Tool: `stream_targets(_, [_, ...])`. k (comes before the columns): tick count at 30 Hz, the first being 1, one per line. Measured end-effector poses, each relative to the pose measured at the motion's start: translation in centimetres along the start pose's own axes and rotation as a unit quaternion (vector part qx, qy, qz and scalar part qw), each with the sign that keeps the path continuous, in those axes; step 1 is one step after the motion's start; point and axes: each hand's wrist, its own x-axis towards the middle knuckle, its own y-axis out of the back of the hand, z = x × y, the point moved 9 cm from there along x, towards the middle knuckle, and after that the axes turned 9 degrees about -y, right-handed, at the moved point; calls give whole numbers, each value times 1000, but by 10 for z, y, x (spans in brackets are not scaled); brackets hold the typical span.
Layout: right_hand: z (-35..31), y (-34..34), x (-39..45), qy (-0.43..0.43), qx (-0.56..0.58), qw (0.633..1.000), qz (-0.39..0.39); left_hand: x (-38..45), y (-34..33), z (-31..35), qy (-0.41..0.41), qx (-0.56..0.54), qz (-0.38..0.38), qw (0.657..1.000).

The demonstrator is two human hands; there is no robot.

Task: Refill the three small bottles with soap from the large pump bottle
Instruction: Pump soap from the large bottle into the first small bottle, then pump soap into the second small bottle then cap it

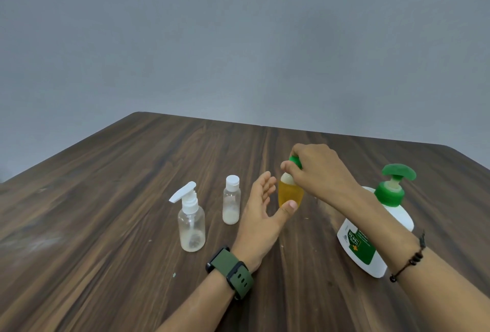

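A small yellow bottle with a green cap stands on the wooden table. My right hand pinches that cap from above. My left hand is beside the bottle with fingers spread, its thumb touching the bottle's lower side. To the left stand a clear flip-cap bottle with a little white residue and a clear spray bottle with a white pump. The large white pump bottle with a green pump head stands at right, partly hidden by my right forearm.
A grey wall rises behind the table. The far table edge runs across the back. A green watch is on my left wrist and a dark bead bracelet on my right.
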Motion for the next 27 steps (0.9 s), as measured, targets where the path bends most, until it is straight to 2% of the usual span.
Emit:
stream_targets(4, [1,-17,5,-3,-10,999,-31,1,5,3,-2,-5,18,1000])
stream_targets(15, [2,-30,10,-12,-53,997,-51,1,6,10,-13,6,23,1000])
stream_targets(18, [1,-31,10,-4,-77,995,-65,-1,9,26,-70,63,40,995])
stream_targets(23, [-4,-33,8,9,-98,991,-95,-8,16,61,-187,171,94,963])
stream_targets(27, [-7,-33,7,19,-100,991,-92,-11,29,68,-211,194,155,945])
